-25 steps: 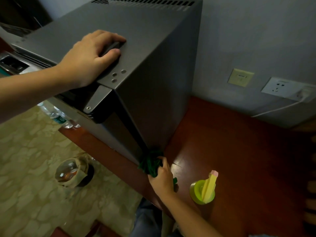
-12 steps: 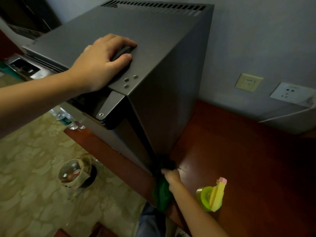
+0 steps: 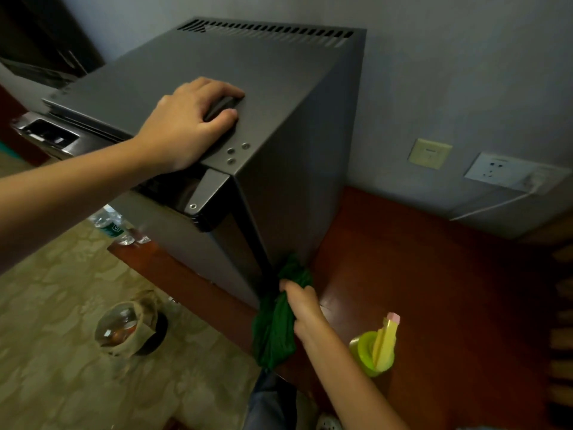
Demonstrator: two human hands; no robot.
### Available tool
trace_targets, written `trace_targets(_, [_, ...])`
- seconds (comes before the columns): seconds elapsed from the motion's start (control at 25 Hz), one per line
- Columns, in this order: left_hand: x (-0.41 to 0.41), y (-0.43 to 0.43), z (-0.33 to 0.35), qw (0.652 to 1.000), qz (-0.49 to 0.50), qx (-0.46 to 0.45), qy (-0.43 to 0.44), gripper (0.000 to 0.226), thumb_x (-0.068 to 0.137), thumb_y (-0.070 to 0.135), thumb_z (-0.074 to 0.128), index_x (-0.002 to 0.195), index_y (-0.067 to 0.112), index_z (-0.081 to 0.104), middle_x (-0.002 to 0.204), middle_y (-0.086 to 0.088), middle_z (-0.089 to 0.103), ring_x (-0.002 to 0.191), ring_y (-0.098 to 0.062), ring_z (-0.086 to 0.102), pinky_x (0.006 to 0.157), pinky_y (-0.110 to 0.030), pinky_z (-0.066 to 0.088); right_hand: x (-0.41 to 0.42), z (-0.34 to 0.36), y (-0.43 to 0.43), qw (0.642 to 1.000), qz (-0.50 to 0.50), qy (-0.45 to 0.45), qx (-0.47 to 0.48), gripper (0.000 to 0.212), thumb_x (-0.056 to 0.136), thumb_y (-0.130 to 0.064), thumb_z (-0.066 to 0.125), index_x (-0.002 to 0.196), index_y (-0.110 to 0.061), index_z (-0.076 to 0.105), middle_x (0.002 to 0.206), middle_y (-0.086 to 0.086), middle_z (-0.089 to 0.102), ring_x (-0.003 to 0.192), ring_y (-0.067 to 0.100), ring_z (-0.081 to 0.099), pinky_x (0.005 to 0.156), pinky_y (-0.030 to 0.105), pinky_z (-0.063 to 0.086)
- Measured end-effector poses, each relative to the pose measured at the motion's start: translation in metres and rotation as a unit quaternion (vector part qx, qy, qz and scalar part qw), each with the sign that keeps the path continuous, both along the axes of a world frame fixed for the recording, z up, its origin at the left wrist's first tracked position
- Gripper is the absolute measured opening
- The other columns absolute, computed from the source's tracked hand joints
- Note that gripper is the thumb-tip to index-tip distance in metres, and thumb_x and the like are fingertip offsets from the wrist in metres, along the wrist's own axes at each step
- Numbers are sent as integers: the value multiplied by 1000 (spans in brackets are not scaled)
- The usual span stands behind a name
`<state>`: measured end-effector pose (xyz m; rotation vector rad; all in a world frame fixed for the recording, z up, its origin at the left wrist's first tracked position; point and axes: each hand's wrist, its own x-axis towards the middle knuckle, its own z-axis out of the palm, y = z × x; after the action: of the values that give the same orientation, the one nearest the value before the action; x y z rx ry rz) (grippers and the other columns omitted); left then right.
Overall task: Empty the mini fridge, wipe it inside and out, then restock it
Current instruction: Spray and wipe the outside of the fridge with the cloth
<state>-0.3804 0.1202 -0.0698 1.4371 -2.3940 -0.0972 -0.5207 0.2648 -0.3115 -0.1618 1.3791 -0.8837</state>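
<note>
— While our right hand (image 3: 305,308) bunches the crumpled green cloth (image 3: 276,332) against the lower corner of the grey box-shaped metal mini fridge (image 3: 294,181), how far along are we?

— Wiping the outside, we judge. Our left hand (image 3: 186,122) curls round the dark handle (image 3: 220,104) on top, well above that grip. Clear plastic bottles (image 3: 113,228) lie out, far left of it; the lime plastic spray bottle (image 3: 373,349) stands just right. Inside we cannot see; restocking is left.

one fridge (image 3: 294,144), one cloth (image 3: 273,333), one spray bottle (image 3: 375,352), one bin (image 3: 130,327)
</note>
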Motion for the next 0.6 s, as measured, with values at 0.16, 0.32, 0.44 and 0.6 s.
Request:
trace_targets(0.16, [2, 2, 1, 1000, -4, 21, 13, 64, 82, 58, 34, 133, 23, 49, 137, -5, 50, 126, -26, 44, 105, -47, 35, -21, 80, 21, 990, 21, -79, -115, 11, 82, -1, 58, 91, 2, 53, 74, 14, 58, 64, 24, 61, 57, 30, 51])
trace_targets(0.32, [-3, 14, 8, 999, -7, -33, 29, 45, 93, 37, 54, 131, 13, 51, 130, -9, 59, 119, -27, 55, 97, -39, 41, -52, 128, 40, 965, 31, -172, -196, 59, 53, -10, 67, 108, 12, 63, 89, 25, 65, 69, 30, 66, 65, 35, 57])
trace_targets(0.44, [-11, 35, 28, 990, -16, -140, -15, 39, 95, 33, 52, 126, 9, 56, 126, -12, 60, 118, -30, 53, 96, -38, 39, -90, 144, 68, 954, 28, -202, -221, 55, 35, -16, 78, 86, 4, 75, 83, 20, 71, 69, 29, 69, 67, 35, 59])
trace_targets(0.6, [-60, 112, 8, 952, -113, -182, 221, 22, 94, 16, 51, 111, 7, 63, 110, -3, 63, 107, -13, 55, 95, -23, 38, -143, 139, 103, 960, -72, -153, -224, 31, 57, -22, 61, 70, 2, 75, 71, 20, 70, 58, 29, 68, 53, 35, 58])
